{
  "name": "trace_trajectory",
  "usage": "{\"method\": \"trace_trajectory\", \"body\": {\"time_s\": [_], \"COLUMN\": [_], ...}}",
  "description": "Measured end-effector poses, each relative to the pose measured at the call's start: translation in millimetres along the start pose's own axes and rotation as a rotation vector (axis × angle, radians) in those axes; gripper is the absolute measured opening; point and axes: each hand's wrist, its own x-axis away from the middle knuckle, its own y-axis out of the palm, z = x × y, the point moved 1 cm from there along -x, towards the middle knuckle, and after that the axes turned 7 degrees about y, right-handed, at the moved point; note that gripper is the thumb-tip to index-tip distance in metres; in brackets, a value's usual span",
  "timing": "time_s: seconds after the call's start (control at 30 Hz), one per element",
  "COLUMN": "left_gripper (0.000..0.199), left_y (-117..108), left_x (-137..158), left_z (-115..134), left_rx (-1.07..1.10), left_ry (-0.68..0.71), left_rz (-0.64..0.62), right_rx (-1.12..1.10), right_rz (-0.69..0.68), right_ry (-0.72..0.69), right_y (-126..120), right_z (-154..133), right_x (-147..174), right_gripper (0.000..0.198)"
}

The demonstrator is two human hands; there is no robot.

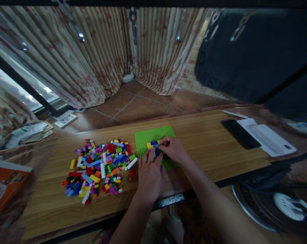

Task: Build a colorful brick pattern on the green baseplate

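Note:
A green baseplate [153, 134] lies on the wooden table, and a small build of yellow, blue and grey toy bricks [153, 144] sits on it. My left hand [151, 174] reaches in from the near side, its fingers bent around the near edge of the build. From the right, my right hand [174, 149] has thumb and forefinger pinched together at the right end of the build. The fingers hide part of the bricks there, so which single brick is pinched is unclear. Left of the plate, nearest my left hand, spreads a pile of loose toy bricks [102, 166] in many colours.
On the table's [206, 142] right end lie a black phone [241, 134] and a white case-like tray [272, 137]. An orange box [7, 186] stands at the far left. Beyond the table are papers [31, 131] and long striped curtains [92, 57].

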Motion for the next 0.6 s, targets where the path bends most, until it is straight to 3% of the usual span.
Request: {"method": "trace_trajectory", "body": {"time_s": [0.2, 0.33, 0.43, 0.6], "left_gripper": [0.046, 0.052, 0.062, 0.075], "left_y": [3, 7, 11, 20], "left_x": [2, 5, 5, 1], "left_z": [-5, -11, -11, -3], "left_rx": [0.045, 0.129, 0.209, 0.331], "left_ry": [0.019, -0.023, -0.08, -0.034], "left_rz": [0.038, 0.089, 0.102, 0.063], "right_rx": [-0.114, -0.272, -0.182, 0.004], "right_rz": [-0.014, 0.113, 0.196, 0.046], "right_ry": [-0.038, -0.052, -0.117, -0.318], "right_y": [-2, -10, -16, -14], "right_z": [12, 22, 21, 16], "right_x": [-5, -11, -12, -8], "right_gripper": [0.012, 0.016, 0.023, 0.026]}}
